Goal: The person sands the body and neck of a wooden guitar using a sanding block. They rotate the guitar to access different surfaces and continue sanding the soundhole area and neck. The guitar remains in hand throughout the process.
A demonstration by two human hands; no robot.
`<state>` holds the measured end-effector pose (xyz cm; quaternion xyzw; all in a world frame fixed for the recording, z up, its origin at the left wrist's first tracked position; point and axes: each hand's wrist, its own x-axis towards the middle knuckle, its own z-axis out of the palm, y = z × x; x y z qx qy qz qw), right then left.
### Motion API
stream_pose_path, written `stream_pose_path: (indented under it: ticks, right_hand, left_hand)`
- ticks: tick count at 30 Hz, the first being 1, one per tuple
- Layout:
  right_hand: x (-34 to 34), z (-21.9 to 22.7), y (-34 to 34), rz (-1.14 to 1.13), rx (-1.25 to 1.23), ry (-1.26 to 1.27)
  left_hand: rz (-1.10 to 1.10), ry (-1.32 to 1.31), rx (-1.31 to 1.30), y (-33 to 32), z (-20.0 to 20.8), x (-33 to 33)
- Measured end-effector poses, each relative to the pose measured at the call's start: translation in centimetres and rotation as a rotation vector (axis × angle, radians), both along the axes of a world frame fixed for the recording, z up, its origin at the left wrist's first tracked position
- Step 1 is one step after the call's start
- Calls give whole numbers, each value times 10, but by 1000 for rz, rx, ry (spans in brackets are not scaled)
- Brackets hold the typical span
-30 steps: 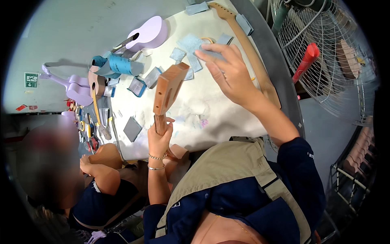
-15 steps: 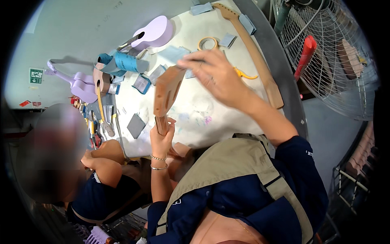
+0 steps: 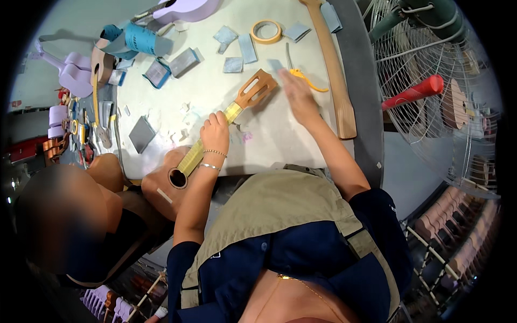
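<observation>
My left hand is closed round the neck of a small wooden ukulele, whose fretboard is covered with yellow tape. Its slotted headstock points up and right over the table. The body with its round sound hole lies at the lower left, partly behind my left forearm. To the right of the headstock, apart from it, is my right hand, its fingers smeared by motion. A small blue-grey piece of sandpaper shows beside its fingertips; whether the hand holds it I cannot make out.
Sandpaper pieces, a tape roll, a yellow-orange tool and a loose wooden neck lie on the white table. A caged fan stands at right. A co-worker sits close at left.
The ukulele has turned and dropped lower, so its taped fretboard and sound hole now show. My right hand has left the headstock and moved right. The view has shifted.
</observation>
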<state>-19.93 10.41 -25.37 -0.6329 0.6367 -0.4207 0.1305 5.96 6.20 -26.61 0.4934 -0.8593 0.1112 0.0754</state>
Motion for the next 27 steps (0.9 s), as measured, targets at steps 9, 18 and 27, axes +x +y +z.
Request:
stream_pose_path:
  ticks: [9,18,27]
  right_hand:
    - [25,-27,-41,165,225,383]
    - [36,-41,-46,231,250,625]
    - [32,-44,-59,89,307,595]
  left_hand:
    - [21,121,154,-8,-3,-4]
    - [19,158,191,-10,1,-5]
    - [26,162,206,-10,3,-6]
